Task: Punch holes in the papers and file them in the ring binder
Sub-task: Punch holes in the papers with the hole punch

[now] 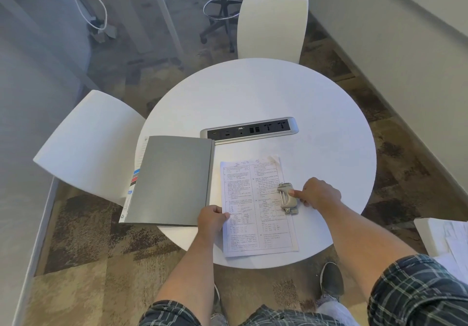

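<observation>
A stack of printed papers [255, 214] lies on the round white table [278, 92], near its front edge. My left hand [212, 220] pinches the papers' left edge. A grey metal hole punch [287, 198] sits over the papers' right edge. My right hand [317, 194] grips the punch from the right, thumb against its side. A grey ring binder [172, 181] lies closed to the left of the papers, with coloured tabs showing at its left side.
A silver power and socket strip [249, 130] is set into the table behind the binder. White chairs stand at the left [88, 145] and far side [273, 26]. More papers lie on a white surface [445, 237] at the right. My shoe [331, 278] is below the table edge.
</observation>
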### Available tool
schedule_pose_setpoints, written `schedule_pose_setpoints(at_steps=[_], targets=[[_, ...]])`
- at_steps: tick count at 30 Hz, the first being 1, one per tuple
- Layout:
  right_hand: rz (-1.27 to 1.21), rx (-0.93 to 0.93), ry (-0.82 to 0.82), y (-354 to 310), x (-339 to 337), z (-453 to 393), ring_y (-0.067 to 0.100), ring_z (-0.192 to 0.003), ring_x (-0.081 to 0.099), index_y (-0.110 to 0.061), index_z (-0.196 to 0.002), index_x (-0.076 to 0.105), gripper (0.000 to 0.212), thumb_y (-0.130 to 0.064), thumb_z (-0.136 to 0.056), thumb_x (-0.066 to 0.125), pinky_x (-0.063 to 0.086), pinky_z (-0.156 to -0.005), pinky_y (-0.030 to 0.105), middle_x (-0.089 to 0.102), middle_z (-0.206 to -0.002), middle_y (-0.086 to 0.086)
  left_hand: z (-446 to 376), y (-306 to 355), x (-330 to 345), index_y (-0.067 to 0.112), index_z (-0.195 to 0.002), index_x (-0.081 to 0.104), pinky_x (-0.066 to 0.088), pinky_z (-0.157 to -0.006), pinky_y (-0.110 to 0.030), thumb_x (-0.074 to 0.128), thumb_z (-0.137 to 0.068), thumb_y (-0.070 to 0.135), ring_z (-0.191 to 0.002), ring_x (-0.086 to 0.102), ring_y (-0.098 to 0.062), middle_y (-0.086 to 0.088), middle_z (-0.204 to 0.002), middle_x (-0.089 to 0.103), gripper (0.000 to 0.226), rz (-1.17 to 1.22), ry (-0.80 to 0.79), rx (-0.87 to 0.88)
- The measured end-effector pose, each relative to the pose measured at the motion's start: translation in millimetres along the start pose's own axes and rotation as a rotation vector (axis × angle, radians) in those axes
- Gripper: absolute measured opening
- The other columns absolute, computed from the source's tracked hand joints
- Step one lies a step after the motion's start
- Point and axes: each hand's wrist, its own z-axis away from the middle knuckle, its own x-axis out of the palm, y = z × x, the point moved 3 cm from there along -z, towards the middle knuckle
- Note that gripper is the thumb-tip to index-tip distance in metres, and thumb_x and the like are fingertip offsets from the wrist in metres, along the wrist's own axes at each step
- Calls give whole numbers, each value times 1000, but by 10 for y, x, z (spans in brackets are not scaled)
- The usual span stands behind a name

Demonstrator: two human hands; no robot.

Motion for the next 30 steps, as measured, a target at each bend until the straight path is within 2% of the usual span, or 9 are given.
schedule_pose_setpoints(at_steps=[2,6,12,21,26,30], targets=[[12,3,-4,6,0,-20,20,-74,76,-14,-81,79,59,-72,-84,68,47,-69,28,74,-66,-5,-11,11,-1,12,-68,52,43,-57,-26,76,-89,8,-60,55,-18,-5,-70,63,32,-17,2,0],[-14,9,-68,49,40,-78,22,-83,78,-12,-88,79,60,-70,-88,65,53,-86,33,81,-81,-2,-22,-13,1,12,-68,55,43,-56,-24,76,-88,9,-59,57,-15,-2,-70,66,30,-19,-3,29],[-55,13,-122,85,98,-113,22,-85,80,-12,-91,80,59,-68,-90,63,55,-95,35,82,-86,0,5,-45,15,9,-74,57,45,-62,-27,76,-88,11,-70,59,-20,-6,-79,68,24,-15,12,63],[36,16,-99,98,142,-209,20,-81,78,-20,-74,75,56,-72,-88,61,56,-91,33,74,-71,-6,-12,-65,43,15,-67,50,35,-51,-21,77,-89,14,-57,48,-9,4,-65,55,35,-50,45,52],[30,24,-60,133,172,-255,20,-75,76,-21,-67,69,61,-78,-84,61,54,-83,30,76,-73,-5,-22,-43,35,13,-72,57,40,-54,-23,78,-88,15,-64,55,-13,1,-72,62,27,-64,40,48],[31,28,-49,104,185,-239,22,-80,74,-20,-76,63,61,-81,-81,60,49,-76,28,74,-80,-2,-6,-47,28,11,-72,59,44,-58,-24,78,-88,13,-68,60,-16,0,-74,67,25,-53,32,63]])
